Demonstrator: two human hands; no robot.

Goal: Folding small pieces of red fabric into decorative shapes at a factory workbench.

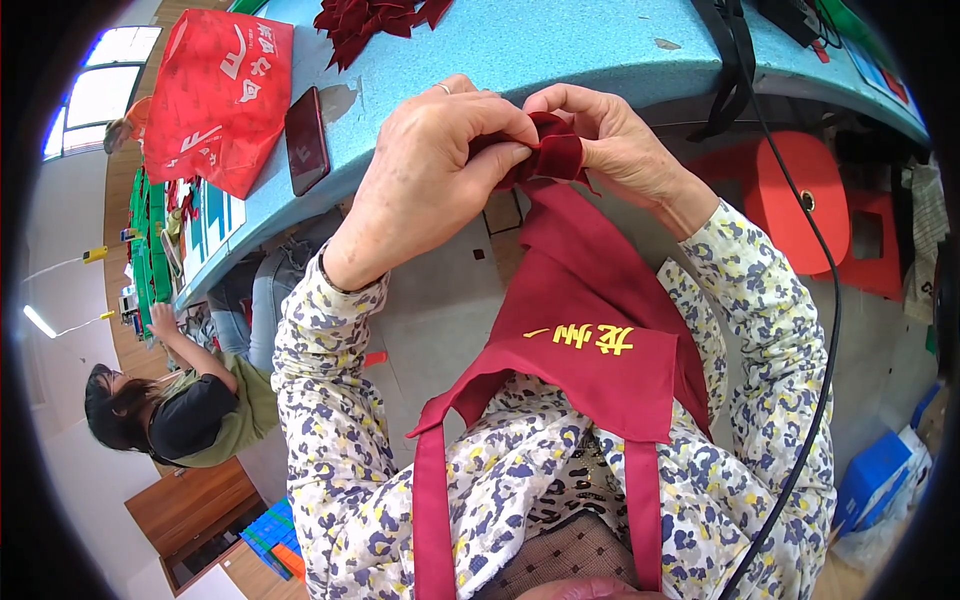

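While the left hand [430, 150] and the right hand [630, 150] met at the near edge of the worktop [480, 55], a dark red cloth piece [556, 158] sat folded between them. The left thumb and forefinger were together, clamped on its left side; the right fingers were closed on its right side, though the grip at the back was hidden. The cloth was above the upper part of the apron's skirt [600, 275]; whether it touched the worktop, I could not tell.

The step in hand looked like folding or pinching the cloth into shape, with both hands sharing the work. The next move, I judged, called for one hand to keep the fold firm — without letting the layers slip — so the other could change its hold.

As for room, the worktop's curved rim ran close behind the fingers, so a push forward risked a knock. A stretch of bare blue surface lay beyond, with a pile of dark red cloth [372, 18] at the far side. To the left, a phone [307, 140] lay near the edge beside a red bag [220, 100]. To the right, a black strap [728, 100] hung over the rim and a cable [836, 300] ran down past the right sleeve — something a wide elbow swing could catch.
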